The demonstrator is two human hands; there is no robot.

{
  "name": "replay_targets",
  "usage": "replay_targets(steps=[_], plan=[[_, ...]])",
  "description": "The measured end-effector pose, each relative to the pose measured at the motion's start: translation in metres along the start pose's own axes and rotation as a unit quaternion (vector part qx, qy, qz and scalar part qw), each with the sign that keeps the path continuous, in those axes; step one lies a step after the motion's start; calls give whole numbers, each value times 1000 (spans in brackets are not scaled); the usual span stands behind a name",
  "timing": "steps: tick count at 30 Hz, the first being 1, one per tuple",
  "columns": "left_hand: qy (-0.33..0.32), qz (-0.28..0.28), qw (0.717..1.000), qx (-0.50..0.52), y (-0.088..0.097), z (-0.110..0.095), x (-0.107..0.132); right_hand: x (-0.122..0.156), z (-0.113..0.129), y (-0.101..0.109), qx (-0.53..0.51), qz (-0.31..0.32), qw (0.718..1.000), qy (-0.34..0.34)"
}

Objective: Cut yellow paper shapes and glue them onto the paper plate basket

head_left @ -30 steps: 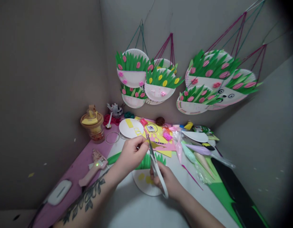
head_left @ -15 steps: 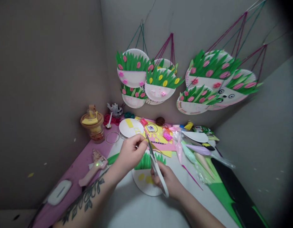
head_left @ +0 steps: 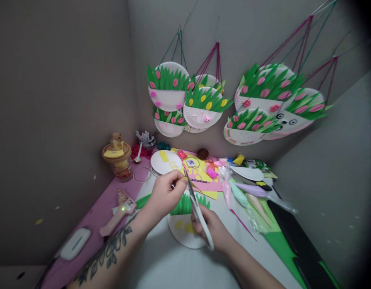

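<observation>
My left hand [head_left: 170, 188] pinches a small piece of yellow paper, mostly hidden by the fingertips. A strip of that yellow paper [head_left: 199, 189] shows just right of the scissor blades. My right hand [head_left: 214, 230] is closed around the white handles of a pair of scissors [head_left: 205, 228]. The blades point up and away, their tips right beside my left fingertips. Under both hands lies a white paper plate [head_left: 185, 240] with a green paper grass fringe [head_left: 182, 205] and yellow paper pieces [head_left: 189, 227] on it.
At left are a pink glue gun [head_left: 117, 216] with a green light, a white case [head_left: 75, 244] and a lidded cup [head_left: 117, 160]. Clay bags [head_left: 251, 190] and dark flat devices [head_left: 294, 228] lie at right. Decorated plates [head_left: 203, 114] hang on the wall behind.
</observation>
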State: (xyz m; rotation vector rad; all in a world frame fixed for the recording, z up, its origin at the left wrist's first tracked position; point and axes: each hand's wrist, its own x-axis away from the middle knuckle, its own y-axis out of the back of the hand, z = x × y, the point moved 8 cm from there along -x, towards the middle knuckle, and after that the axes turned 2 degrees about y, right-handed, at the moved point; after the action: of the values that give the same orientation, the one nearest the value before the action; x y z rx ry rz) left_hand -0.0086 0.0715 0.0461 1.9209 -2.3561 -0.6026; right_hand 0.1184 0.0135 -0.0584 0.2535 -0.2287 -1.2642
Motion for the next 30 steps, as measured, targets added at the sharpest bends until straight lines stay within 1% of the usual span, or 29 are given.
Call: replay_targets(steps=[11,16,19,22,24,27,30], plan=[[3,-15,1000,-22,5,7,-1,-1,0,2,6,0,1000,6],[3,-17,1000,-26,7,5,-1,-1,1,2,9,-4,1000,12],[3,-21,1000,-21,10,4,-2,-2,1,5,16,-15,1000,16],[11,-25,1000,1,11,7,-4,-2,-1,15,7,-50,998,22],[42,-1,998,43,4,16,-6,-2,-1,27,-8,-100,994,29],[110,67,984,121,-19,33,-5,3,-1,49,-32,-191,981,29],[131,105,975,149,-41,41,-1,7,4,63,-46,-238,969,41]])
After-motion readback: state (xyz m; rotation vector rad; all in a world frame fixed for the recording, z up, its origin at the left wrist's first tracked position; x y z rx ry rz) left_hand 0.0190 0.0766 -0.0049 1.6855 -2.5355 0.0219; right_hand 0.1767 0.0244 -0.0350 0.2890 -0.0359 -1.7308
